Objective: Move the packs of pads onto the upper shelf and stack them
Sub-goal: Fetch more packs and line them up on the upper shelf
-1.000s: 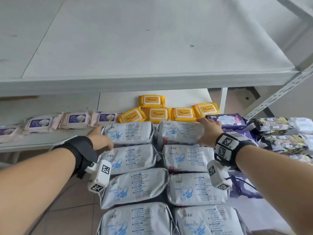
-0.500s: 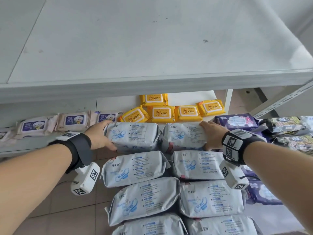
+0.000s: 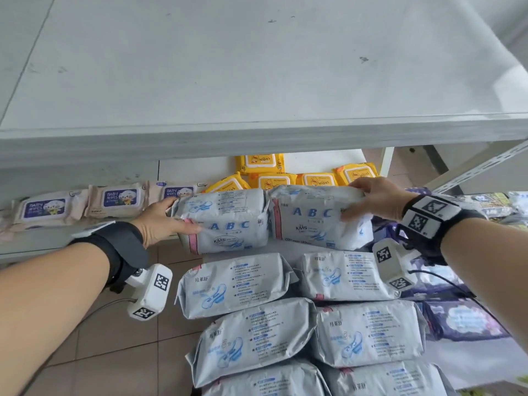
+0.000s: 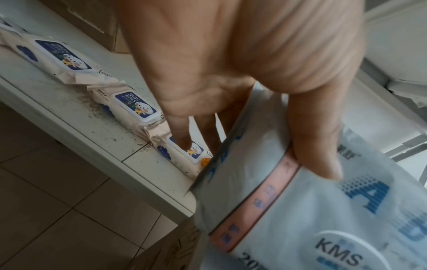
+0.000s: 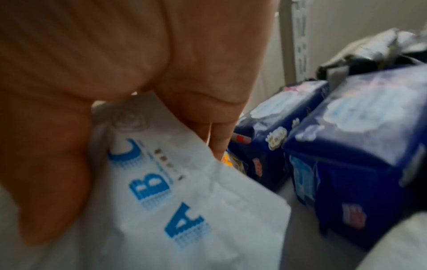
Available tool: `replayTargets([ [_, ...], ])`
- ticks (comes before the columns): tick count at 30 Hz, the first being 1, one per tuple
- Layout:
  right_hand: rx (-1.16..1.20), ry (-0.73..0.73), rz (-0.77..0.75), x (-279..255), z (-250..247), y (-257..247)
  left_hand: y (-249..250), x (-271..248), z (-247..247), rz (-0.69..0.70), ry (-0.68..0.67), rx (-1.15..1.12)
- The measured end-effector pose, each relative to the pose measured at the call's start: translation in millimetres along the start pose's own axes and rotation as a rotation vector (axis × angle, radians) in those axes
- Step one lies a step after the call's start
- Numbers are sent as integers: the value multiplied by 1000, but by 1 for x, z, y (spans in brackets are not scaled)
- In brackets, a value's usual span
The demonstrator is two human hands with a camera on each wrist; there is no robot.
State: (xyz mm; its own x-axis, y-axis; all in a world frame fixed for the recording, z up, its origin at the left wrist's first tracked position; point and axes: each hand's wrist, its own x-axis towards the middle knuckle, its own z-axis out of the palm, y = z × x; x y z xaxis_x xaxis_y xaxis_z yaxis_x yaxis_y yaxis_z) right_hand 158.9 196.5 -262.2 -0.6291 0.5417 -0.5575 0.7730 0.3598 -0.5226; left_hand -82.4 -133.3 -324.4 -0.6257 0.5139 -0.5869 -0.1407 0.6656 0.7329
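Above your hands the upper shelf (image 3: 257, 81) lies bare, while between them two grey packs of pads (image 3: 225, 221) sit side by side, your left hand (image 3: 160, 221) gripping one end, your right hand (image 3: 377, 201) the other.

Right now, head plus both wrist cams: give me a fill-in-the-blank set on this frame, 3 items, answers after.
1. The left hand and the right hand each grip one grey-white pack printed with the letters ____.
2. The upper shelf so far holds ____ packs.
3. Just behind the two lifted packs, the wipes packs have lids coloured ____.

Missing words: ABC; no; yellow
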Motion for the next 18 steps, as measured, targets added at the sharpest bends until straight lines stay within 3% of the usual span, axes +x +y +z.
replayTargets([
  [7,575,-93,37,-3,14,2,-4,10,4,-6,-64,-72],
  [13,528,-168,67,-2,24,-6,-1,12,4,-14,-119,-63],
  [18,422,-38,159,1,22,-7,7,9,5,-42,-81,-162],
])
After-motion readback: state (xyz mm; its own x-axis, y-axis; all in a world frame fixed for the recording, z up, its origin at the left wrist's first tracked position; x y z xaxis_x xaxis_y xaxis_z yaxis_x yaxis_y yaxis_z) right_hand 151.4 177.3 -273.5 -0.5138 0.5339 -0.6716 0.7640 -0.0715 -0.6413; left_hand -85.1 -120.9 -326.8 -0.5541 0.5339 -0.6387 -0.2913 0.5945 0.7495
